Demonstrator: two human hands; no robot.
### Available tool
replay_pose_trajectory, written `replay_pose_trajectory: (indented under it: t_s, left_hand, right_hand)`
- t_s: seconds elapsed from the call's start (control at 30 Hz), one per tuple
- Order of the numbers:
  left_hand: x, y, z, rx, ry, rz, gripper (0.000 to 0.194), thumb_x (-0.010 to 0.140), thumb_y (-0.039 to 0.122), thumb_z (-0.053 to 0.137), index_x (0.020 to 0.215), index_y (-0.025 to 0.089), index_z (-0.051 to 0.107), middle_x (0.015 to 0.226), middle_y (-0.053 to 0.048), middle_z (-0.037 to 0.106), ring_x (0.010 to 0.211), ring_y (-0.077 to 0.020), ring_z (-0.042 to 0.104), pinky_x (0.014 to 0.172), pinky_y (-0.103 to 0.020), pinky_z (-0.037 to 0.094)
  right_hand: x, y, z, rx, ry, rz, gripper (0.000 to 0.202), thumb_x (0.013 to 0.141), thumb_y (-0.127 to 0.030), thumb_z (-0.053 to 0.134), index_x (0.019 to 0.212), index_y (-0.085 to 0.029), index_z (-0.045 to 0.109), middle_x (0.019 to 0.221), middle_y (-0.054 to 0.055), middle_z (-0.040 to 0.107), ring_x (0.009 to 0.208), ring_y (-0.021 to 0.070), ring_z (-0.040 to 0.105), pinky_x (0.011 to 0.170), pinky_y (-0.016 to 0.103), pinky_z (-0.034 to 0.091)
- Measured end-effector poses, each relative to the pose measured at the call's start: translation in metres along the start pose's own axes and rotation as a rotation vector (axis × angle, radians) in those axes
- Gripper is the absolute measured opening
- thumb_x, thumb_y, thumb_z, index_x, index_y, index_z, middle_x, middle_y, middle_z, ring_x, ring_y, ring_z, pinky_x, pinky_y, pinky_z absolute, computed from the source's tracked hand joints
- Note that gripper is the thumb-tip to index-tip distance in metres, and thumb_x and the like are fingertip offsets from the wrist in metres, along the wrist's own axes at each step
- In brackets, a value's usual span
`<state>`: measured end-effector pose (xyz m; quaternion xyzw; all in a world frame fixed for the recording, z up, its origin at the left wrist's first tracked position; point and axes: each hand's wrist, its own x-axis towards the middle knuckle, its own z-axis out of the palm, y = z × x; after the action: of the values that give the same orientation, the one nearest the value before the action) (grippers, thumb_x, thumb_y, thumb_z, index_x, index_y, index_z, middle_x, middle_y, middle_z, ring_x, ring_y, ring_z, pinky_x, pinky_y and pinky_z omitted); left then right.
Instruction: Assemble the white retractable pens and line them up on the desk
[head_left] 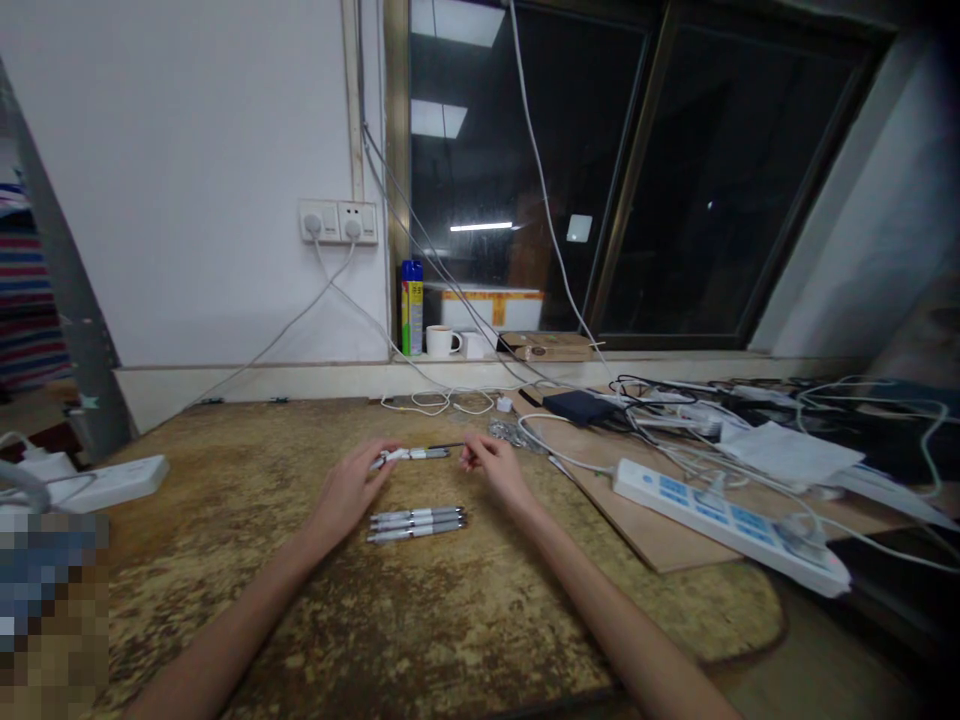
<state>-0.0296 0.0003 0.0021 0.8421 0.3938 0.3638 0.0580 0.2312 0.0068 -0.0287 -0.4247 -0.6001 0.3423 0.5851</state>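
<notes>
Above the table [255,610], both your forearms reach forward, angled inward; your left hand [352,492] pinches the pen [420,454] nearly closed at its left end. Your right hand [491,465] curls near its right end, fingertips bunched; whether they grip anything is unclear.

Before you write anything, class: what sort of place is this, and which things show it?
Probably a makeshift indoor workspace, perhaps a small workshop: a worn brown wooden table, a long white power strip with blue sockets, and a white double wall socket.
</notes>
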Motion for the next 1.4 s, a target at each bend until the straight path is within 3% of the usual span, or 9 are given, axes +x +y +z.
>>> replay_pose_trajectory:
  t_s: [0.23, 0.5, 0.83, 0.97, 1.4]
  left_hand:
    - [0.0, -0.008, 0.0, 0.023, -0.01, -0.032, 0.028, 0.099, 0.038, 0.045, 0.114, 0.024, 0.064, 0.117, -0.007, 0.07, 0.107, -0.025, 0.065, 0.095, -0.039, 0.049]
    - [0.0, -0.006, 0.0, 0.01, -0.021, -0.016, 0.029, 0.098, 0.038, 0.045, 0.114, 0.023, 0.065, 0.118, -0.007, 0.07, 0.109, -0.0249, 0.064, 0.097, -0.039, 0.048]
    - [0.001, -0.011, 0.0, 0.021, -0.024, -0.02, 0.029, 0.098, 0.037, 0.046, 0.114, 0.023, 0.065, 0.118, -0.007, 0.07, 0.107, -0.025, 0.065, 0.096, -0.039, 0.049]
    - [0.001, -0.015, 0.001, 0.02, -0.025, -0.022, 0.029, 0.098, 0.038, 0.046, 0.115, 0.023, 0.065, 0.119, -0.007, 0.07, 0.108, -0.025, 0.064, 0.096, -0.039, 0.049]
    - [0.001, -0.012, 0.003, 0.026, -0.061, -0.03, 0.028, 0.099, 0.037, 0.046, 0.117, 0.025, 0.065, 0.119, -0.004, 0.07, 0.109, -0.0241, 0.063, 0.096, -0.038, 0.047]
  right_hand:
    - [0.003, -0.002, -0.005, 0.021, 0.019, 0.006, 0.047, 0.087, -0.062, 0.053, 0.07, -0.02, 0.059, 0.069, 0.004, 0.062, 0.064, 0.0186, 0.059, 0.066, 0.03, 0.047]
    - [0.001, -0.003, -0.005, -0.11, 0.021, -0.113, 0.041, 0.09, -0.057, 0.053, 0.079, -0.019, 0.062, 0.075, 0.003, 0.064, 0.073, 0.0182, 0.06, 0.075, 0.029, 0.047]
    - [0.0, 0.0, -0.006, -0.171, 0.053, -0.155, 0.03, 0.087, -0.044, 0.061, 0.097, -0.017, 0.069, 0.089, 0.005, 0.07, 0.078, 0.0187, 0.063, 0.076, 0.03, 0.047]
    - [0.0, 0.001, -0.005, -0.176, 0.052, -0.177, 0.028, 0.086, -0.042, 0.063, 0.096, -0.018, 0.071, 0.092, 0.007, 0.071, 0.079, 0.0196, 0.064, 0.074, 0.03, 0.048]
    - [-0.005, -0.004, -0.001, -0.115, 0.002, -0.111, 0.035, 0.091, -0.048, 0.058, 0.081, -0.017, 0.07, 0.075, 0.004, 0.068, 0.072, 0.0187, 0.061, 0.072, 0.029, 0.047]
